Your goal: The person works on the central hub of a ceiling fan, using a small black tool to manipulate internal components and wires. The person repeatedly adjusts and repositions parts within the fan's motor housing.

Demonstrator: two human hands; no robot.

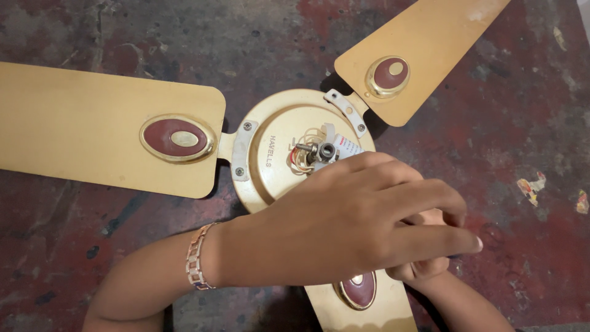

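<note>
Nearest to us, our left hand point(356, 227) lies palm-down across the lower right of the ceiling fan's motor housing point(276, 166), its fingers point(424, 197) extended and held close together, covering rather than pinching; a metal link bracelet point(198, 257) circles the wrist. Beneath it our right hand point(424, 267) is mostly hidden, so we cannot tell whether its fingers grip anything; it sits at the housing's rim, where the near blade point(369, 307) joins. We judge that the upper hand steadies the fan while the lower one works at that joint.

The cream-gold fan rests blades-out on a stained red and grey floor point(522, 123), motor upward, which leaves the central shaft stub point(322, 151) and its loose wiring point(301, 161) exposed. Two further blades spread away: the left blade point(92, 123) and the upper right blade point(424, 43), each fixed by a pale bracket point(241, 150) with screws and carrying an oval maroon ornament point(177, 138).
</note>
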